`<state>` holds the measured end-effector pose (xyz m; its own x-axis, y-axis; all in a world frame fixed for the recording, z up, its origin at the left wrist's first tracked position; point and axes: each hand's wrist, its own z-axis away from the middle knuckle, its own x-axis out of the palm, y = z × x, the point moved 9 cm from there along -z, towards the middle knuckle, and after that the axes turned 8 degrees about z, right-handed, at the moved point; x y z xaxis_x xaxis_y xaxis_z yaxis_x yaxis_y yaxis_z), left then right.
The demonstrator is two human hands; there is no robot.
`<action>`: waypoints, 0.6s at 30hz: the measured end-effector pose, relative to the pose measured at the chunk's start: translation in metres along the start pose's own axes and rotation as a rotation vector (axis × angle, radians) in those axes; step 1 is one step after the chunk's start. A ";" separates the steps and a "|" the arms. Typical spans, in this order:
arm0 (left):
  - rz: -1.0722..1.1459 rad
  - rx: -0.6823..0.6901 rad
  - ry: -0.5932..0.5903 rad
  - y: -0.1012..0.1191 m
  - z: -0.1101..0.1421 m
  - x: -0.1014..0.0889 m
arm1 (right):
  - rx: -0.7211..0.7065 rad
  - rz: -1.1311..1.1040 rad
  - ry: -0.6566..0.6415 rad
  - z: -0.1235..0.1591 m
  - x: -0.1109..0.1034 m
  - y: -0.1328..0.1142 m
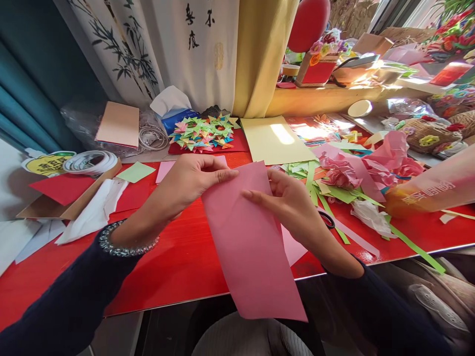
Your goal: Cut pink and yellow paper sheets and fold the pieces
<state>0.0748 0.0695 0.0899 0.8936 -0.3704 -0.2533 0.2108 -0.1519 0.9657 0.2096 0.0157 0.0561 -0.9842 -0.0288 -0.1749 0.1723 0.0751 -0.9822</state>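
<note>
While left fingers (224,175) and right fingers (261,198) pinch it, smooth, oblong pink paper (254,257) slants downward.

Your left hand (195,178) and right hand (287,198) pinch a pink sheet (252,247), which hides some of your fingertips and part of the pink paper (294,245) below. Of the scissors (331,220), only a black handle loop shows; the blades are out of sight. Your left sleeve (59,301) and right sleeve (386,311) run off the lower edge (the red balloon (308,24) is cropped at the top). The gold seal (218,56) on the white curtain (196,79) is too small to read.
</note>
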 end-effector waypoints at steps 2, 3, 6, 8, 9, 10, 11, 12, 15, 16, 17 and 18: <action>-0.024 0.020 -0.015 0.003 0.001 0.001 | 0.022 0.011 -0.012 0.000 0.000 0.002; -0.048 0.023 -0.032 0.004 0.001 0.003 | 0.026 0.008 -0.034 0.000 0.002 0.002; -0.147 0.085 -0.068 0.011 0.004 0.008 | 0.003 0.006 -0.109 0.001 0.008 -0.001; -0.225 0.206 -0.050 0.022 0.007 0.009 | -0.028 0.031 -0.134 0.002 0.010 -0.003; -0.262 0.269 -0.032 0.028 0.010 0.010 | -0.042 0.042 -0.145 0.003 0.011 -0.004; -0.295 0.314 -0.018 0.031 0.012 0.010 | -0.055 0.051 -0.158 0.004 0.012 -0.005; -0.319 0.337 -0.009 0.033 0.014 0.011 | -0.065 0.061 -0.171 0.004 0.013 -0.006; -0.330 0.341 -0.003 0.033 0.015 0.011 | -0.071 0.073 -0.181 0.005 0.014 -0.006; -0.312 0.308 0.008 0.031 0.014 0.010 | -0.077 0.131 -0.174 0.007 0.014 -0.006; -0.299 0.292 -0.003 0.030 0.014 0.011 | -0.079 0.149 -0.175 0.007 0.014 -0.006; -0.287 0.277 -0.021 0.030 0.013 0.012 | -0.084 0.162 -0.181 0.008 0.014 -0.007; -0.276 0.262 -0.040 0.029 0.013 0.014 | -0.097 0.172 -0.189 0.008 0.015 -0.008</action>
<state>0.0881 0.0483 0.1135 0.8003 -0.3176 -0.5086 0.3282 -0.4778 0.8148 0.1936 0.0062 0.0609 -0.9140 -0.1926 -0.3572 0.3225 0.1895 -0.9274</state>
